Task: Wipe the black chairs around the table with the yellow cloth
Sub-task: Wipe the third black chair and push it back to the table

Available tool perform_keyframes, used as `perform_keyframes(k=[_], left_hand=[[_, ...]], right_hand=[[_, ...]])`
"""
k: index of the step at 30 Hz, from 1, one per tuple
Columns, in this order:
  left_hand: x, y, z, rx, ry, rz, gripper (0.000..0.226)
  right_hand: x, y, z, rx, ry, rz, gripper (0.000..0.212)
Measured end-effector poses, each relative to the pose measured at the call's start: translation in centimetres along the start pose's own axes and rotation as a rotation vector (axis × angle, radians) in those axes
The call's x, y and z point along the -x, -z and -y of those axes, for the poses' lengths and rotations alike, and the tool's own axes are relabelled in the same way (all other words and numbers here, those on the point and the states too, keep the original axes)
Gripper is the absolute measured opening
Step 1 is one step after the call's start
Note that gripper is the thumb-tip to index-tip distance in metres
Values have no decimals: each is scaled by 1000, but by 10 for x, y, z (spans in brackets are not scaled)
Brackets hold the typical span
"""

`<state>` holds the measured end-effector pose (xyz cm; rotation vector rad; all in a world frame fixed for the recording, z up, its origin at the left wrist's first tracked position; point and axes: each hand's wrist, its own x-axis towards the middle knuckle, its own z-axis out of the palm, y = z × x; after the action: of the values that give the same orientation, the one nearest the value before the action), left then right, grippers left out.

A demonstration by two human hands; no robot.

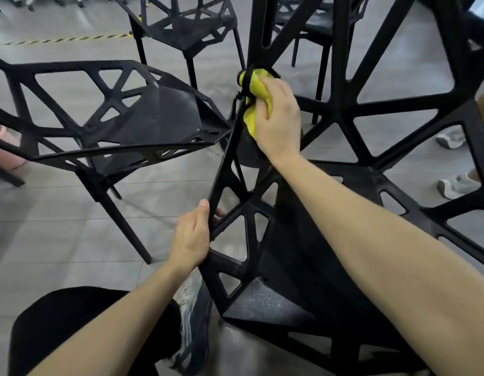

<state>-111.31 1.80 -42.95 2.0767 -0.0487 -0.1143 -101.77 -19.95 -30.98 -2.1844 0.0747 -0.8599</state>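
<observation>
Head view: right hand (pixel 278 118) grips yellow cloth (pixel 255 100) against the near chair (pixel 262 213)'s upper side bar, mid-wipe, while left hand (pixel 193 237) curls round the lower bar; next likely slide the cloth down the frame.

Single head-worn view, wide-angle, looking forward and steeply down from above the arms. Very near the closest chair (pixel 276 267), whose open black frame fills the centre and right and bends outward with the lens. Left hand (pixel 190 237) low at centre, right hand (pixel 278 120) higher and farther out, both forearms entering from the bottom edge. Own knee and shoe (pixel 193 316) directly beneath, at the bottom. Grey floor (pixel 59 234) sloping away toward the top. More chairs farther off: one at left (pixel 143 112), another at top (pixel 186 28). Someone else's white shoes (pixel 452 185) at the right edge. No second view, so nothing shared.
</observation>
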Motion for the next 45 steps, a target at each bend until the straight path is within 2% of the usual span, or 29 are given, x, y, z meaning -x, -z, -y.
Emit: perform_keyframes(k=[3, 5, 7, 8, 10, 11, 12, 13, 15, 18, 21, 22, 24, 27, 28, 30, 33, 34, 38, 40, 42, 45], left_hand=[[1, 0, -6, 5, -11, 25, 73], [1, 0, -8, 7, -4, 24, 72], [1, 0, -8, 9, 2, 21, 71], [1, 0, -7, 5, -5, 20, 71], [2, -2, -3, 9, -13, 30, 72], [2, 0, -4, 16, -14, 28, 73], [1, 1, -4, 24, -7, 23, 73], [1, 0, -3, 31, 3, 15, 72], [1, -1, -2, 62, 13, -35, 72], [3, -1, -4, 20, 56, -145, 67], [9, 1, -10, 113, 230, -181, 30], [8, 2, -10, 157, 231, -213, 29], [5, 1, -8, 262, 204, -201, 43], [6, -2, -4, 148, 180, -174, 46], [7, -3, -3, 71, 136, -173, 45], [6, -5, -7, 22, 44, -157, 57], [4, -5, -10, 33, -16, -132, 64], [3, -5, -10, 28, -27, -122, 66], [5, -3, -7, 70, 30, -112, 66], [4, -3, -6, 54, 36, -117, 65], [2, -4, -8, 53, 32, -115, 64], [2, -3, -5, 77, 31, -110, 63]], right_hand=[[23, -14, -45, 142, -68, 212, 46], [60, 11, -75, 196, -209, 334, 41], [72, 37, -78, 94, -337, 449, 39], [63, 39, -72, 45, -372, 443, 40], [36, 35, -52, 17, -422, 237, 39], [21, 30, -40, -6, -407, 94, 39], [12, 23, -22, -64, -373, 26, 40], [9, 14, -5, -109, -310, 25, 42], [31, -7, 24, -79, -137, 136, 45], [120, -22, 42, -30, 71, 324, 52], [176, -5, 33, -130, 174, 491, 60], [169, -2, 28, -157, 186, 511, 59], [143, -4, 26, -147, 136, 439, 56], [124, -12, 26, -102, -37, 229, 52], [135, -8, 18, -65, -19, 266, 56], [165, 11, -14, 47, 57, 431, 65], [178, 50, -66, 248, 5, 647, 60], [167, 56, -73, 295, -16, 660, 58], [89, 37, -95, 403, -219, 384, 55], [82, 12, -99, 456, -280, 346, 54], [116, -8, -85, 439, -164, 403, 56], [143, 11, -60, 324, 123, 581, 55]])
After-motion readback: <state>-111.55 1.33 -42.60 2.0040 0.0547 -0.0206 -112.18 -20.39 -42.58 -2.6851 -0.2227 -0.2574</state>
